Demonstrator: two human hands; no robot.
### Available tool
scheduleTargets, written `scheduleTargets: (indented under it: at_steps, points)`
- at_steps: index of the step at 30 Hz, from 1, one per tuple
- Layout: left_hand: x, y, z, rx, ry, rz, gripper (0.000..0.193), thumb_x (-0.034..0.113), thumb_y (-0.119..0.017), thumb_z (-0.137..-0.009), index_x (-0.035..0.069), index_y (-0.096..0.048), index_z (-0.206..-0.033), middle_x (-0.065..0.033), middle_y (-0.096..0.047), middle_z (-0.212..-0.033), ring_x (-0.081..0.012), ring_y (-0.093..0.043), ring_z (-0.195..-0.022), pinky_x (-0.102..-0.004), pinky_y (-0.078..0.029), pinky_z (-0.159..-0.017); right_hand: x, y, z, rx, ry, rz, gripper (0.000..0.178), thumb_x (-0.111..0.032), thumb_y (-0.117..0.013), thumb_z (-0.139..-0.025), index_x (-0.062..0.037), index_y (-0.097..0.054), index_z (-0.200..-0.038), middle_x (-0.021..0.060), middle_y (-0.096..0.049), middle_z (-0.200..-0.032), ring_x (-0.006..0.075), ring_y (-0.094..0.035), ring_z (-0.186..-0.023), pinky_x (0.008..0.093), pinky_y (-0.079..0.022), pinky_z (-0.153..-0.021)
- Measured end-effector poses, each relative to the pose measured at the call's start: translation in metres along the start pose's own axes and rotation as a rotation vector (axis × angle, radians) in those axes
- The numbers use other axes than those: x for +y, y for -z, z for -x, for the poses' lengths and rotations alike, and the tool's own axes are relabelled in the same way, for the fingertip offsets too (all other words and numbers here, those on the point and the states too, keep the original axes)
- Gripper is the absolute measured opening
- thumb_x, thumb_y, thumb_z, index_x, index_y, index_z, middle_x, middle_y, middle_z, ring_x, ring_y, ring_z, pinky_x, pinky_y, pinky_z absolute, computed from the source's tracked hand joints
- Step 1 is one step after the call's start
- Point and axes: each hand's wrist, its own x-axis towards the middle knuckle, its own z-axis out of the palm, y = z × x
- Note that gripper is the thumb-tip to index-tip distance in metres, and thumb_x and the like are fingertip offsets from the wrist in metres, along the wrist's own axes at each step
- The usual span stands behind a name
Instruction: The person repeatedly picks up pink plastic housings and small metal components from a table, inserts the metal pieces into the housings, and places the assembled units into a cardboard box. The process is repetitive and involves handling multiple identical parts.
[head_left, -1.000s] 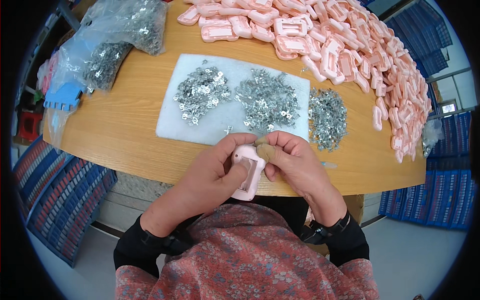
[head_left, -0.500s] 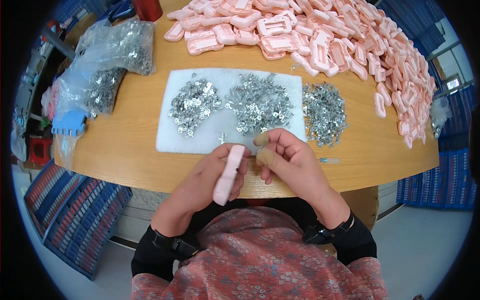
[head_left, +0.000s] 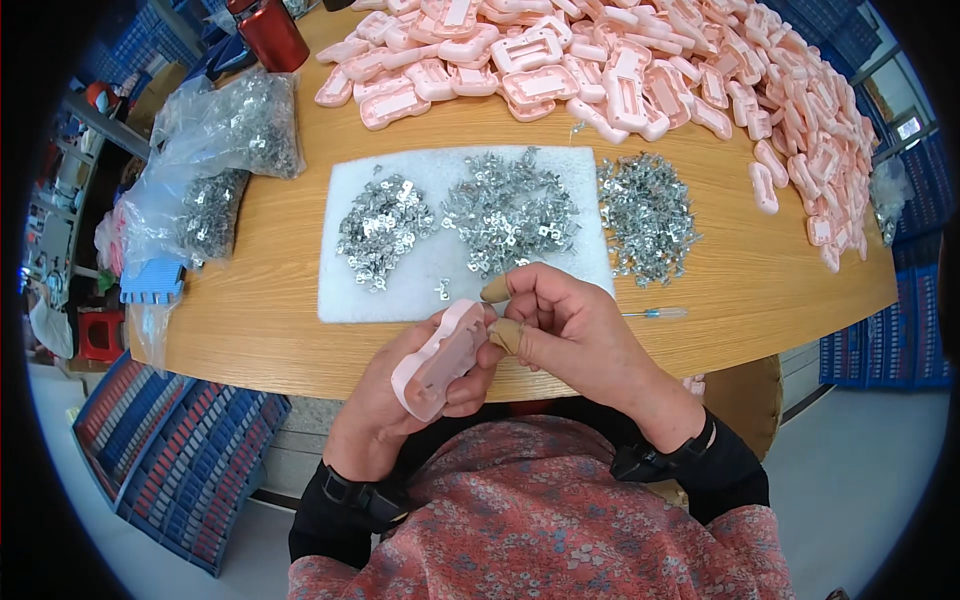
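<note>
A pink plastic shell [head_left: 440, 362] is gripped in my left hand [head_left: 375, 405], tilted so that its hollow inner side partly shows. My right hand [head_left: 580, 340] is at the shell's upper end, thumb and forefinger wearing tan finger covers. Its other fingers curl in, and whatever sits between the fingertips is hidden or too small to name. Just beyond both hands lies a white foam sheet [head_left: 400, 305] carrying a left pile of small metal clips [head_left: 385, 230] and a larger right pile of metal clips [head_left: 510, 215]. A few loose clips [head_left: 443, 290] rest near its front edge.
Another metal clip heap [head_left: 648, 220] lies right of the foam. A slim tool with a blue end [head_left: 660, 313] is nearer. Many pink shells [head_left: 630, 85] cover the table's back and right. Clip-filled plastic bags [head_left: 245, 130], a blue comb-edged piece [head_left: 152, 282] and a red bottle [head_left: 268, 38] stand left.
My left hand has turned the pink shell from edge-on to showing its hollow side. My right thumb has come in against the shell's upper end. The whole view has shifted slightly.
</note>
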Motion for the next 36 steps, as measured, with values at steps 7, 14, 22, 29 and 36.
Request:
scheduleTargets:
  at_steps: [7, 14, 22, 29, 36]
  points:
    - [0.000, 0.001, -0.001, -0.039, -0.012, -0.005, 0.036, 0.032, -0.044, -0.104, 0.005, -0.052, -0.127, -0.0064, -0.054, -0.097, -0.0094, -0.042, -0.060, -0.0231, -0.033, -0.048, 0.003, -0.002, -0.001, 0.080, 0.157, 0.086, 0.025, -0.004, -0.069, -0.091, -0.0020, -0.062, -0.115, -0.0038, -0.052, -0.083, 0.0027, -0.047, -0.070, 0.0201, -0.041, -0.061]
    - [-0.005, 0.012, -0.002, -0.032, 0.013, 0.145, 0.049, 0.046, -0.044, -0.102, 0.005, -0.054, -0.126, -0.0075, -0.055, -0.095, -0.0117, -0.044, -0.060, -0.0245, -0.035, -0.051, 0.002, -0.006, -0.008, 0.134, 0.260, 0.180, 0.027, -0.004, -0.073, -0.086, -0.0029, -0.064, -0.112, -0.0008, -0.051, -0.091, 0.0058, -0.046, -0.071, 0.0211, -0.042, -0.064]
    - [-0.009, 0.027, -0.001, -0.028, 0.071, 0.195, 0.050, 0.049, -0.043, -0.101, 0.007, -0.057, -0.124, -0.0112, -0.056, -0.094, -0.0147, -0.044, -0.058, -0.0275, -0.034, -0.050, 0.003, -0.009, -0.012, 0.055, 0.199, 0.220, 0.019, -0.006, -0.073, -0.089, -0.0032, -0.063, -0.104, -0.0042, -0.052, -0.091, 0.0046, -0.046, -0.077, 0.0202, -0.040, -0.067]
    - [-0.009, 0.023, -0.005, -0.045, 0.034, 0.117, 0.049, 0.045, -0.039, -0.105, 0.004, -0.054, -0.128, -0.0141, -0.057, -0.099, -0.0144, -0.044, -0.058, -0.0261, -0.033, -0.049, 0.007, 0.000, -0.015, 0.012, 0.132, 0.139, 0.014, -0.008, -0.072, -0.090, -0.0018, -0.065, -0.100, -0.0031, -0.055, -0.090, 0.0042, -0.049, -0.077, 0.0207, -0.043, -0.069]
    - [0.001, 0.007, 0.001, 0.033, -0.061, -0.014, 0.048, 0.021, -0.059, -0.100, 0.001, -0.047, -0.143, -0.0059, -0.063, -0.096, -0.0124, -0.055, -0.063, -0.0261, -0.044, -0.054, -0.015, 0.024, -0.006, 0.152, 0.067, 0.241, 0.021, -0.007, -0.071, -0.089, -0.0014, -0.070, -0.109, -0.0008, -0.063, -0.088, 0.0049, -0.054, -0.077, 0.0218, -0.046, -0.070]
